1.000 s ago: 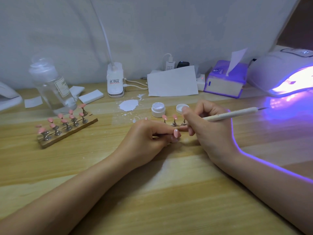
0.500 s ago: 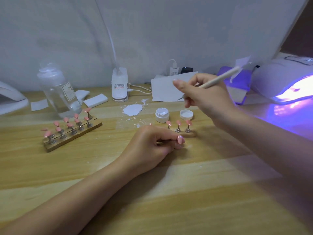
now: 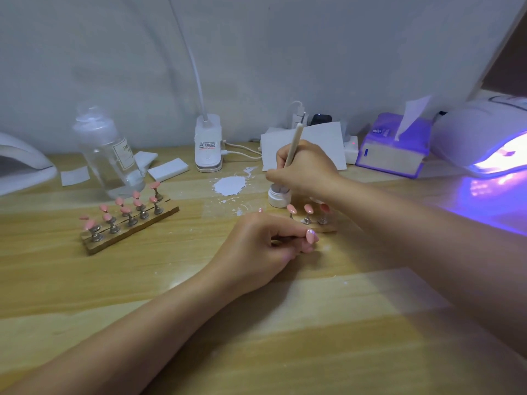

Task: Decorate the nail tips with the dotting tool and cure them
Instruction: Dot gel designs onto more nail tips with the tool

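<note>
Wooden table, both forearms reaching in from the near edge. Left hand rests on the tabletop, fingers curled under, pinching a pink nail tip on a stand; the stand itself is mostly hidden inside the fist. Just beyond it, a short wooden strip carries three pink tips on metal posts; its near-left end is hidden behind the left hand.

Right hand is farther back, wrapped around the dotting tool, shaft nearly upright. Its lower end drops toward the small white jar; the working tip is hidden by the fingers, so contact with the contents can't be confirmed. The jar's lid is largely covered by the hand.

Left of centre: a longer holder with two rows of pink tips. White spill behind. Far right, the curing lamp glows violet, cut off by the frame edge. Clear bottle, label unreadable.
</note>
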A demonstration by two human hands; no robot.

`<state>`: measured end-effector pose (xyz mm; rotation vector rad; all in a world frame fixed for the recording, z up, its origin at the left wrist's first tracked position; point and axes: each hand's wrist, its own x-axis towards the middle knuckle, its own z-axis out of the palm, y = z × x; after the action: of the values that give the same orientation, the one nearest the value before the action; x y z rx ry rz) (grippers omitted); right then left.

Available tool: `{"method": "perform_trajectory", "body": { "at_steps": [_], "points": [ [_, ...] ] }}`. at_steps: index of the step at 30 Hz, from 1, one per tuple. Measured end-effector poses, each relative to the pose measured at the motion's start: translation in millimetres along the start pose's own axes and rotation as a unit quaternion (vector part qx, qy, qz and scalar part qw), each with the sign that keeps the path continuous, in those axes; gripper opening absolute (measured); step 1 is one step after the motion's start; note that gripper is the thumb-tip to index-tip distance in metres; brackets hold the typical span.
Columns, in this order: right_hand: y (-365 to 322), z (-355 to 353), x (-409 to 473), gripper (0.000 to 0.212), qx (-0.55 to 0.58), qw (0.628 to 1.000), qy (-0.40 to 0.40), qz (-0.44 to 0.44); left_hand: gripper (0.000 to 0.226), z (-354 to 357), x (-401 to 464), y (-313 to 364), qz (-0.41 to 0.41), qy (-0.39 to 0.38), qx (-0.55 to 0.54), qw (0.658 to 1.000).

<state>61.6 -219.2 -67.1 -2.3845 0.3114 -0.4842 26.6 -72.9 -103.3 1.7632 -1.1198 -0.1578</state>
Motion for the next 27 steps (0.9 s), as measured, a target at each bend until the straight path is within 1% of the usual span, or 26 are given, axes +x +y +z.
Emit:
{"method": "perform_trajectory", "body": {
  "at_steps": [5, 9, 13, 16, 18, 19, 21, 24, 27],
  "points": [
    [-0.7, 0.1, -0.3, 0.03, 0.009, 1.0, -0.003, -0.004, 0.013, -0.3, 0.1, 0.3, -0.002, 0.001, 0.002, 1.0],
    [-0.6, 1.8, 0.3, 0.033, 0.02, 1.0, -0.008, -0.006, 0.011, -0.2, 0.0, 0.6, -0.005, 0.002, -0.002, 1.0],
    [-0.1, 3.3, 0.2, 0.033, 0.004, 1.0, 0.0, -0.013, 0.011, -0.3, 0.2, 1.8, -0.006, 0.004, -0.002, 1.0],
    [-1.0, 1.3, 0.6, 0.032, -0.012, 1.0, -0.012, -0.014, 0.011, -0.7, 0.0, 1.8, -0.006, 0.004, 0.001, 1.0],
    [-3.7, -3.7, 1.0, 0.033, -0.003, 1.0, -0.013, -0.013, 0.011, -0.8, -0.2, 2.4, -0.004, 0.004, 0.003, 1.0],
    [-5.9, -7.0, 1.1, 0.035, 0.016, 1.0, -0.003, -0.013, 0.011, -0.8, -0.3, 2.8, -0.003, 0.004, 0.003, 1.0],
    [-11.9, -13.8, -1.4, 0.038, 0.092, 0.995, 0.029, -0.008, 0.01, -1.0, -0.4, 3.3, -0.005, 0.004, 0.003, 1.0],
    [-21.0, -20.6, -18.5, 0.044, 0.225, 0.971, 0.076, -0.008, 0.012, -0.8, 0.1, 3.0, -0.01, 0.005, 0.002, 1.0],
    [-24.3, -24.4, -50.4, 0.042, 0.306, 0.948, 0.084, -0.023, 0.012, -0.6, 0.6, 3.5, -0.015, 0.004, 0.0, 1.0]
  ]
}}
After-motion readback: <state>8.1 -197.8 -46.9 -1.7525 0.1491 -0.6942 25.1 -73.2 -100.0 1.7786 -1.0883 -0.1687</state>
